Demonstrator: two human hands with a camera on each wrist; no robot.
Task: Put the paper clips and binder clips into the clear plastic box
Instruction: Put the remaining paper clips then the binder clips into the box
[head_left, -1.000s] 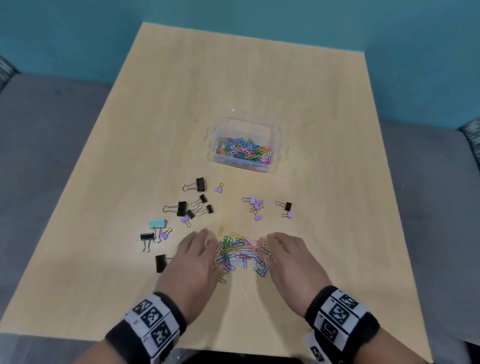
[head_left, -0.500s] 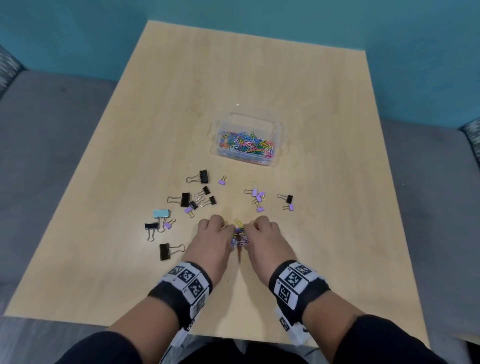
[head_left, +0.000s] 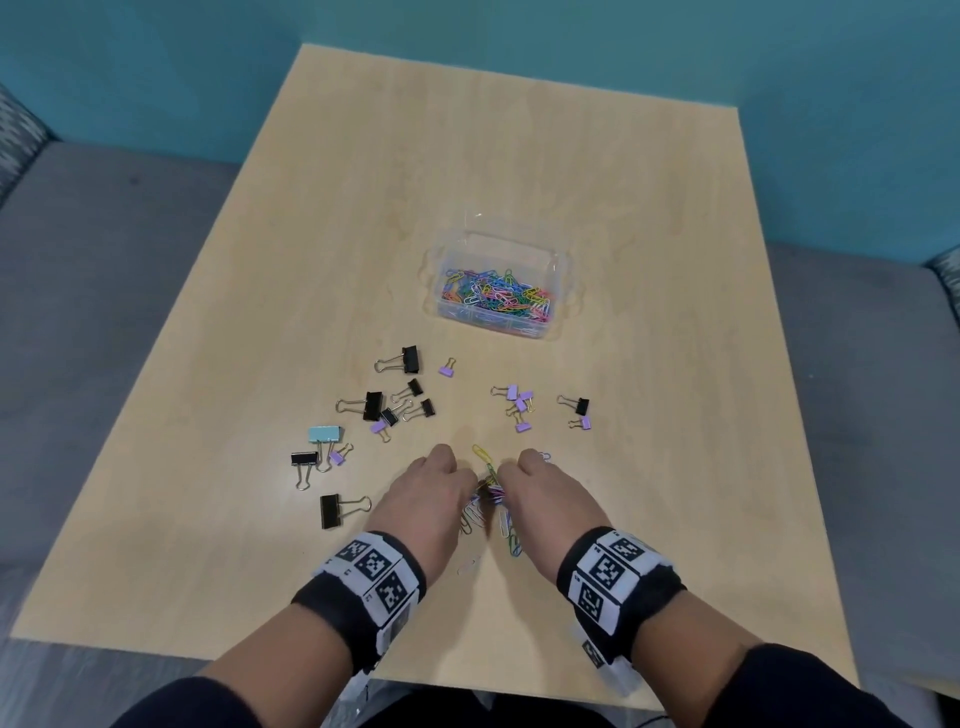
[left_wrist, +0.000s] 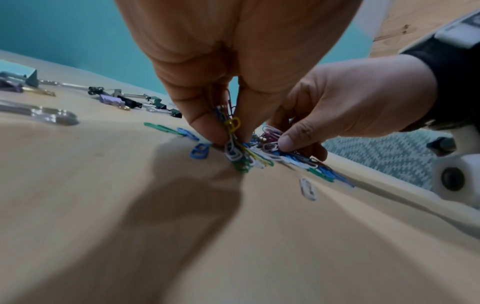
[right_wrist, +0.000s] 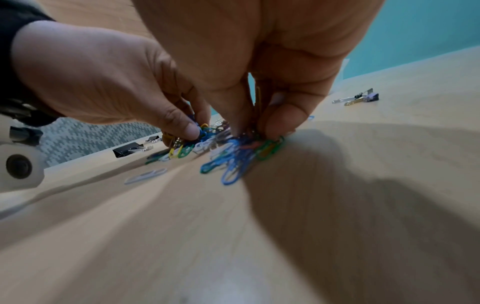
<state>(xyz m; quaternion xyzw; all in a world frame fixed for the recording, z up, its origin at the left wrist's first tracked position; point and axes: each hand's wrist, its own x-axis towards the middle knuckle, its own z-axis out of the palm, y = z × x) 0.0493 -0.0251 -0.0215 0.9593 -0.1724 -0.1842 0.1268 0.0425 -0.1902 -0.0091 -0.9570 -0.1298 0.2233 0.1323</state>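
Both hands, flat around the clips (head_left: 488, 486) a second ago, now pinch them: left hand (head_left: 426, 493); right hand (head_left: 540, 493); next stop, the box (head_left: 563, 270)

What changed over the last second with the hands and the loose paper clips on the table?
Both hands closed inward from flat beside the spread pile: the left hand and right hand now pinch the loose paper clips in a tight bunch, and a few strays lie behind them. The clear plastic box, with its clips inside, and the binder clips lie as before.
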